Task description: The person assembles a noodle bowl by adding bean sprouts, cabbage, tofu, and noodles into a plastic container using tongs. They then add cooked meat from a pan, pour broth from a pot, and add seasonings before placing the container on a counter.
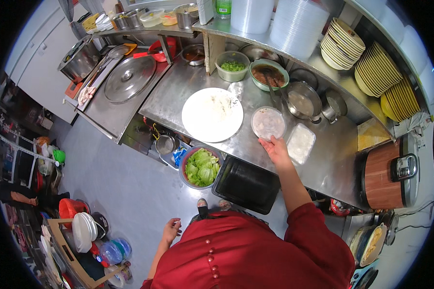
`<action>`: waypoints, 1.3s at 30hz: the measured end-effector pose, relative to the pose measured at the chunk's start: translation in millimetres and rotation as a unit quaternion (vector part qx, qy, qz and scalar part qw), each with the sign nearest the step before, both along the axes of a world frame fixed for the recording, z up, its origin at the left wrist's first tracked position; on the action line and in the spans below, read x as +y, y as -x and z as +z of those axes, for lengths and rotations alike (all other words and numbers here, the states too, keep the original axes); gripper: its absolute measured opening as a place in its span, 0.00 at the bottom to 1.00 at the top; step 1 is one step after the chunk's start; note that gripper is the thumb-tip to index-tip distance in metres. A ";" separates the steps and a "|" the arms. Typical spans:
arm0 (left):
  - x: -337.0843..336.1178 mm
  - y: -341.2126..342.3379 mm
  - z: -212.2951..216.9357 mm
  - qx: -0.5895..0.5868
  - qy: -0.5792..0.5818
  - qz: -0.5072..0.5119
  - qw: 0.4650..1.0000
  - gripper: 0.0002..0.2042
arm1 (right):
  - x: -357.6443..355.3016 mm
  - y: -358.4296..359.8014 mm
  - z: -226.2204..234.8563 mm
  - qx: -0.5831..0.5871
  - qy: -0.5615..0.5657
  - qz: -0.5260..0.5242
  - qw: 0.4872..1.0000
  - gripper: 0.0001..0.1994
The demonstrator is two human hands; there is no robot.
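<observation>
My right hand (276, 151) reaches over the steel counter with its fingers closed on the near rim of a round clear plastic container (268, 123). Something pale lies inside that container. Just right of it is a rectangular clear container (301, 143) with white contents. A large round white plate (212, 114), flecked with bits of food, lies to the left. My left hand (171, 230) hangs low at my side, fingers loosely apart, holding nothing.
Along the counter's back stand a tub of chopped greens (233, 66), a bowl of brown sauce (269, 75) and a steel pot (302, 100). Below the edge are a basin of lettuce (202, 167) and a black bin (246, 184). A wood-patterned cooker (385, 174) stands right.
</observation>
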State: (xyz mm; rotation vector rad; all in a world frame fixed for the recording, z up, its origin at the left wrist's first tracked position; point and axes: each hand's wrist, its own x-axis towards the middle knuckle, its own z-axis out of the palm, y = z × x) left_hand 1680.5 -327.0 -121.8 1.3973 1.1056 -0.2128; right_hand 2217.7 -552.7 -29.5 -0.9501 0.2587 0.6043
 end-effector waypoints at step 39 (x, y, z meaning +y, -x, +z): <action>-220.3 198.0 -25.2 -0.023 0.061 0.688 0.723 0.15 | 334.1 393.4 -178.5 -0.299 0.266 0.845 0.355 0.11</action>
